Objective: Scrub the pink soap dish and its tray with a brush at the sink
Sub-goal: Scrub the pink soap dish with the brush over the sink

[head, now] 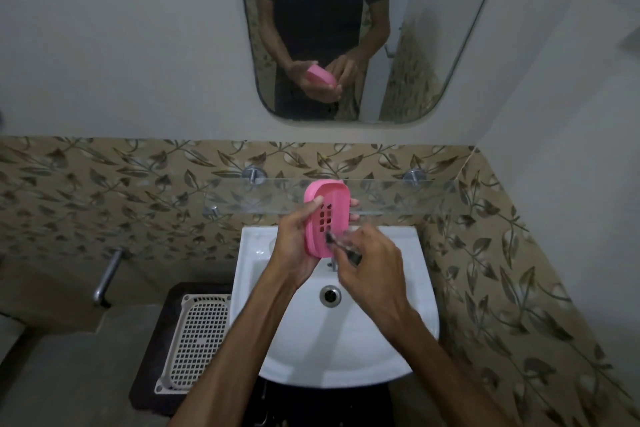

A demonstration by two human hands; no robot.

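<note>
My left hand (294,246) grips a pink soap dish (325,218) upright over the back of the white sink (332,350), its inner face with square drain holes turned toward me. My right hand (370,267) is closed around a small brush (337,243), blurred with motion, whose dark bristles touch the lower inside of the dish. I cannot tell whether the dish and its tray are joined or only one piece is held. The mirror (346,28) shows the pink dish from behind, between both hands.
A glass shelf (398,196) spans the leaf-patterned wall tiles just behind the dish. The sink drain (330,295) lies below my hands. A white perforated basket (199,340) rests on a dark stand left of the sink. A metal pipe (107,276) juts from the left wall.
</note>
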